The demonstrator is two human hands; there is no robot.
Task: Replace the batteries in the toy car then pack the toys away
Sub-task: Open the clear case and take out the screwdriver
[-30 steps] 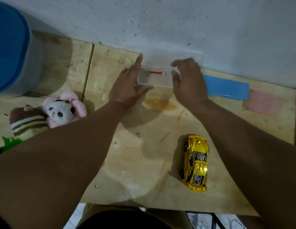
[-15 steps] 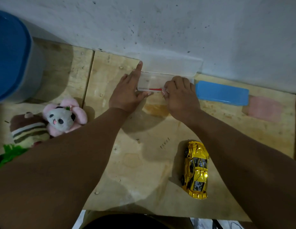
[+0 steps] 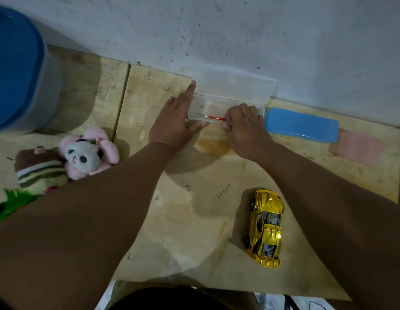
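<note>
Screwdriver [image 3: 213, 118], red-handled, pinched by right hand [image 3: 243, 126]; left hand [image 3: 172, 124], spread, steadies clear case [image 3: 208, 106].

Toy car [image 3: 265, 228]: metallic gold, dark windows with pale reflections.
Screwdriver [image 3: 214, 118]: red handle, grey metal shaft.
Open case [image 3: 230, 97]: clear, colourless plastic.
Flat box [image 3: 301, 125]: light blue.
Pad [image 3: 360, 147]: pale pink.
Panda plush [image 3: 88, 153]: white face, black eye patches, pink surround.
Striped plush [image 3: 39, 168]: brown top, cream and dark bands.
Bin [image 3: 18, 70]: blue rim, greyish side.
Surface [image 3: 183, 209]: pale plywood, one amber stain.
Wall [image 3: 239, 30]: white, dark specks.
</note>
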